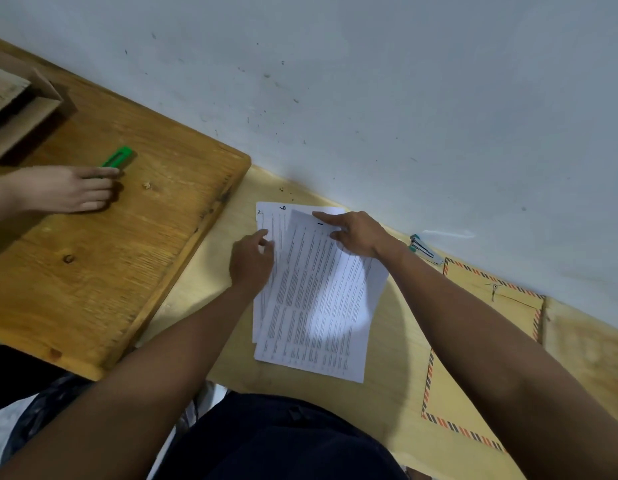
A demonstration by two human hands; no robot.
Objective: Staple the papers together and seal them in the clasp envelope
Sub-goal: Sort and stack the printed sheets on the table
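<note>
Three hands are showing: the person's left hand (251,261) and right hand (356,233), both lying on the papers (314,299), and another person's hand (67,188) at nine o'clock. At least three sheets are fanning out. One stapler (424,249) and one envelope (480,341) are lying at three o'clock, one green cutter (118,156) at ten, and two desks, dark (110,271) and light (397,341), are sitting side by side.

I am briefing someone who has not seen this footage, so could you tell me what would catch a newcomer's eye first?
First, the fanned stack of printed papers at the centre of the pale table, with the left hand at its left edge and the right hand resting on its top. Next, the striped-border clasp envelope to the right under the forearm, and the small stapler by the wall.
</note>
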